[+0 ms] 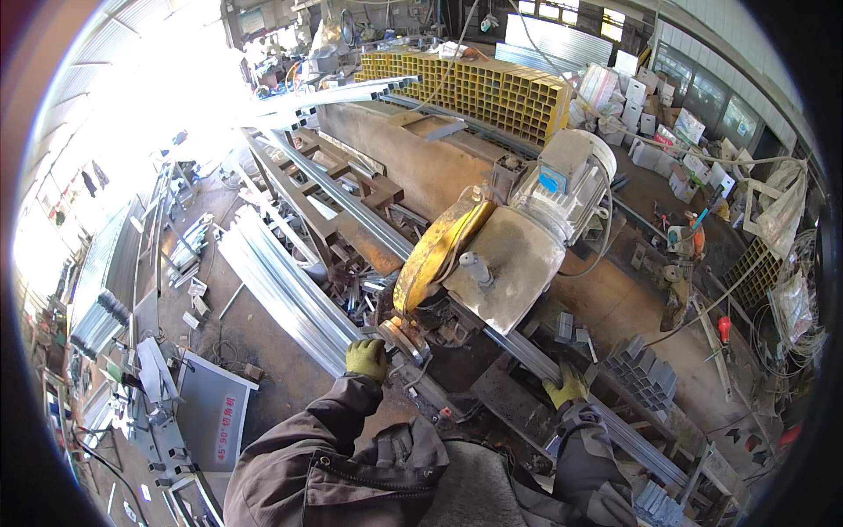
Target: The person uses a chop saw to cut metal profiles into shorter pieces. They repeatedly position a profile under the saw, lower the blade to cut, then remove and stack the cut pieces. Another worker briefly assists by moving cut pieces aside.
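Galvanised steel profile (527, 351) runs diagonally under the chop saw (492, 255), which serves as the landmark. Its far stretch continues beyond the saw toward the top left; its near end passes below and to the right of the saw, where the lower edge of the view cuts it off.

Left hand (366, 358), in a yellow-green glove, sits just below and left of the saw's yellow blade guard (436, 250), closed on the vise clamp (402, 338) at the saw base. Fingertips are hidden behind the clamp, so the exact grip is hard to make out.

Right hand (566, 385), same glove, lies below and right of the saw, fingers curled over the profile's edge, pressing on it.

Blade itself is hidden inside the guard; the cut point is lost in shadow and scrap. The grey motor (566, 180) sits on the saw's upper right.

Left of the saw: a bundle of long profiles (281, 290) lying parallel, with bare floor beside it. Right of the saw: short cut-offs (645, 369) stacked close to the right hand, leaving little room there. Behind the saw: a stack of yellow square tubes (483, 88).
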`<action>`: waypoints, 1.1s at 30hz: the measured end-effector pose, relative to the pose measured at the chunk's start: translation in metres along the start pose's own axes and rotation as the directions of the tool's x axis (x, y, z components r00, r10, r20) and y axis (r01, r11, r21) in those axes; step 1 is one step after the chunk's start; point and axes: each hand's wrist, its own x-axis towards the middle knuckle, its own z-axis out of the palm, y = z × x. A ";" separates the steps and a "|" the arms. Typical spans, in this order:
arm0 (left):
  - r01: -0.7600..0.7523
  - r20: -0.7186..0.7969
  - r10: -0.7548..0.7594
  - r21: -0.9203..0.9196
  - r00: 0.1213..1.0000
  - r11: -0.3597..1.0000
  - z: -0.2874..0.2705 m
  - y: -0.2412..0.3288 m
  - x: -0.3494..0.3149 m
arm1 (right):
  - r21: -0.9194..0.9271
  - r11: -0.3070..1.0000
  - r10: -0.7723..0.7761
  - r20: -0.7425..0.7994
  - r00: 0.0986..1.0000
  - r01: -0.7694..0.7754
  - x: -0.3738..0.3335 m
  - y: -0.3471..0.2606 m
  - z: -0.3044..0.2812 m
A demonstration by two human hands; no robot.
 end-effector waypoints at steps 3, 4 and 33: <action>-0.003 -0.005 0.003 -0.002 1.000 1.000 -0.001 0.001 0.001 | 0.003 1.000 0.003 -0.016 1.000 -0.003 -0.001 -0.002 -0.002; 0.021 0.039 -0.022 0.014 0.999 1.000 -0.001 0.000 0.002 | 0.037 0.998 -0.041 -0.037 0.998 0.043 -0.001 -0.003 -0.002; -0.035 -0.021 0.034 -0.043 0.999 0.998 0.020 -0.017 0.001 | 0.006 1.000 -0.014 0.022 1.000 0.014 0.003 0.000 -0.003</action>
